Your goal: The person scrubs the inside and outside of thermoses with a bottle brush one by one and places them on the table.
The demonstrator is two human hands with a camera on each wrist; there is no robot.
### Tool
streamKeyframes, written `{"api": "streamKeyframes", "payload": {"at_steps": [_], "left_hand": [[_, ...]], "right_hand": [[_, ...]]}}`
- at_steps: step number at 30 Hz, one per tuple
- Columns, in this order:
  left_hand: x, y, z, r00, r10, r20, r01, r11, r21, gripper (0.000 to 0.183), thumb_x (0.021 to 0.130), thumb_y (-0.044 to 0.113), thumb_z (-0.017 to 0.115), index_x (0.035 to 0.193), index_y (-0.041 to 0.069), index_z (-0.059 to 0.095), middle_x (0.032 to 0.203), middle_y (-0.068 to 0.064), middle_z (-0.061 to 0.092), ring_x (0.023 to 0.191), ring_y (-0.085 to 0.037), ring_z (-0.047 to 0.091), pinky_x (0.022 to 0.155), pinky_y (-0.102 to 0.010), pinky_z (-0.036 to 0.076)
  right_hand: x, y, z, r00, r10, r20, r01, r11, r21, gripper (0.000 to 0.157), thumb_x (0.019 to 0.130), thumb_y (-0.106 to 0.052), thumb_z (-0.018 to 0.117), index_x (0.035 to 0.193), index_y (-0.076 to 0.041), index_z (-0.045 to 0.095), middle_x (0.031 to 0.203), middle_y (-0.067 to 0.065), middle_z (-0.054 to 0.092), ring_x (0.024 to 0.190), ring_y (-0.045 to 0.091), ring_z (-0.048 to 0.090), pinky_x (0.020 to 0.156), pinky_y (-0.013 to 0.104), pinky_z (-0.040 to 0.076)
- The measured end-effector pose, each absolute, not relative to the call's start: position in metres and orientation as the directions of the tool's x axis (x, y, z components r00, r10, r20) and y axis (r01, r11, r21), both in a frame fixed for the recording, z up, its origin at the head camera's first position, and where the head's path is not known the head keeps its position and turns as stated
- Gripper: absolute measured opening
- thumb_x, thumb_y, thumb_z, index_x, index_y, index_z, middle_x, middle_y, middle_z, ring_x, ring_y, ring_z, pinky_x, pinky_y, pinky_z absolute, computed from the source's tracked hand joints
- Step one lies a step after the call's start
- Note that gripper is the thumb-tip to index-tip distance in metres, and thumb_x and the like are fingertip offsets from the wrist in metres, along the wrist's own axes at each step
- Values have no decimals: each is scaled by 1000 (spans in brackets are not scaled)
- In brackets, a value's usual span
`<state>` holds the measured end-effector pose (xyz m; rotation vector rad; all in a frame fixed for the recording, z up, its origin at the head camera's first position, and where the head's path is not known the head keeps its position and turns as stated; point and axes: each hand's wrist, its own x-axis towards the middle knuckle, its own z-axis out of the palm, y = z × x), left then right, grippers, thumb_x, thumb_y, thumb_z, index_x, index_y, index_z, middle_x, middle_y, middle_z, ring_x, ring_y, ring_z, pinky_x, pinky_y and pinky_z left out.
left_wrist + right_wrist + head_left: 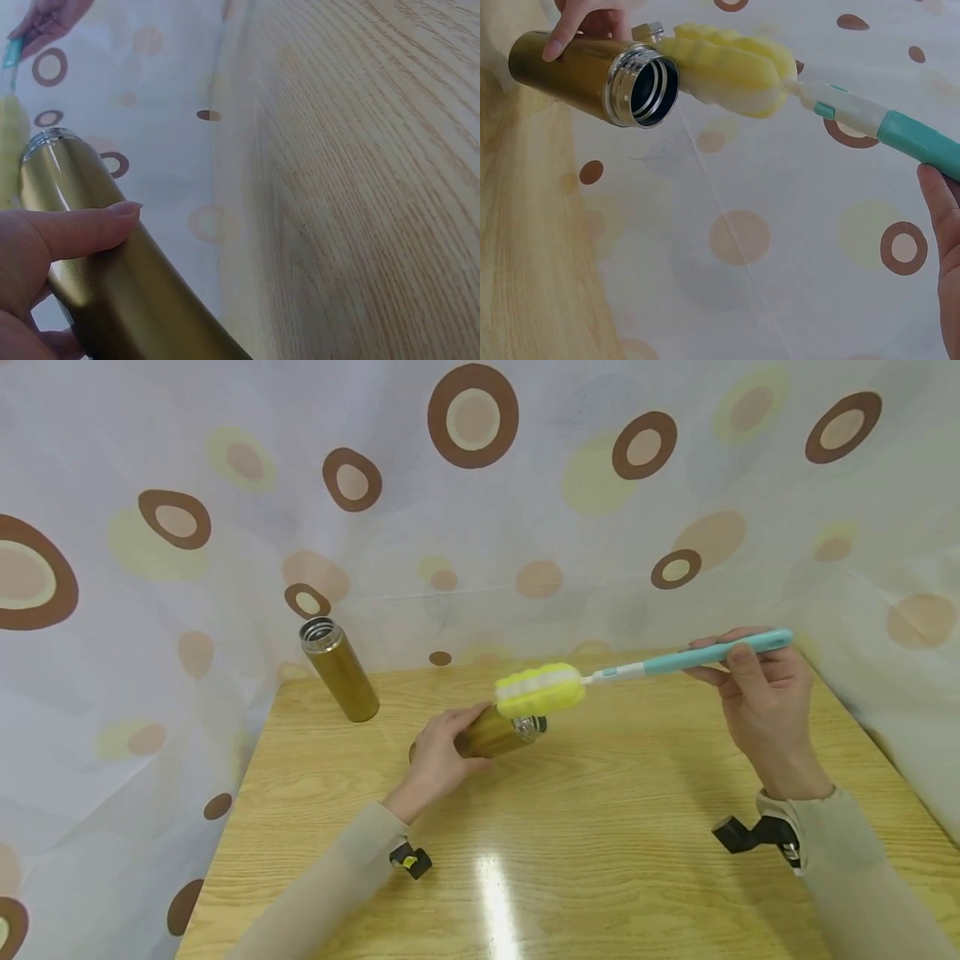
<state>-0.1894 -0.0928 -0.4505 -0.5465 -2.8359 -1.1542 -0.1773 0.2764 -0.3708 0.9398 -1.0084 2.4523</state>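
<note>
My left hand (442, 756) grips a gold thermos bottle (495, 733), tilted onto its side with its uncapped mouth toward the right. The right wrist view looks into the bottle's open steel neck (641, 86). In my right hand (768, 702) is the turquoise handle of a bottle brush (697, 655), pinched between thumb and fingers. Its yellow and white sponge head (540, 690) points left and overlaps the bottle's upper side near the mouth in the head view. The sponge is outside the bottle.
A second gold thermos bottle (341, 670), also uncapped, stands upright at the back left of the wooden table (600, 843). A white curtain with brown and yellow circles (585, 552) hangs behind the table and along its sides.
</note>
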Motion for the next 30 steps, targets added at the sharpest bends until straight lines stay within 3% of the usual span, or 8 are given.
{"api": "streamKeyframes", "payload": {"at_steps": [22,30], "left_hand": [[-190,-94,-448,-959,249,136,265,618,740,84,78,9,92,152,21,55,145,-11,61,134,-37,53,111,-66,38],[-191,-97,-449,-968,212,132,228,535,814,81,78,7,92,151,19,57,142,-12,62,130,-35,56,110,-58,44]], "right_hand": [[-185,289,-377,-723,-59,688,-469,-690,-552,22,106,11,43,112,28,55,106,32,71,102,40,73,90,48,58],[-189,298,-384,-744,-67,665,-467,-661,-588,24,107,11,41,113,26,57,106,30,71,103,39,73,90,47,59]]}}
